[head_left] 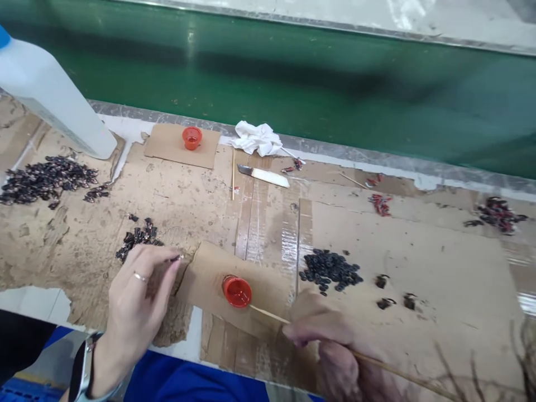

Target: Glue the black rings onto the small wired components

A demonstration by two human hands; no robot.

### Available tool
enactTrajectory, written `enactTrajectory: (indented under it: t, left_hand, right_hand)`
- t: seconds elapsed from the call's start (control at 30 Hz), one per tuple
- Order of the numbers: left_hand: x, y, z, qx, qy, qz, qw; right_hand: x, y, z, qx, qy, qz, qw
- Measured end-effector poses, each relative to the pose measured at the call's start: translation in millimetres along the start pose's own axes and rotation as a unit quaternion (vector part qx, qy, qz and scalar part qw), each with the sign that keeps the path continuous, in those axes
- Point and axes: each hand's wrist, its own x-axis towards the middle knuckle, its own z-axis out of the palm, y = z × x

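Note:
My right hand (322, 335) grips a thin wooden stick (268, 314) whose tip reaches into a small red cap (237, 291) on a cardboard piece (209, 273). My left hand (138, 301), with a ring and a watch at the wrist, pinches a small dark part (178, 258) between fingertips, just right of a small pile of dark parts (138, 237). Another pile of dark round parts (330, 269) lies right of the cap, above my right hand.
A white plastic bottle (46, 89) lies at the back left above a large dark pile (42, 178). A second red cap (191, 137), a white cloth (255, 138), a small blade (263, 175) and red-dark parts (498, 214) sit near the green conveyor belt (293, 72).

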Motion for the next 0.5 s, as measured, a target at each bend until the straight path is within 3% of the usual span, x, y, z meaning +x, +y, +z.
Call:
enactTrajectory:
  t: [0.2,0.37,0.5]
  left_hand:
    - [-28.8,6.1,3.4,-0.063,-0.027,-0.022,0.997]
    - [-51.7,6.6,10.8,-0.061,-0.033,-0.095,0.993]
    - [-60.4,11.5,14.2,-0.070,-0.015,-0.087,0.994]
  right_hand:
    - [11.6,1.5,13.9,-0.068,-0.032,0.004,0.997]
    - [9.0,5.4,18.6,-0.094,-0.039,-0.003,0.995]
    - [7.6,7.9,16.5,-0.120,-0.040,-0.011,0.992]
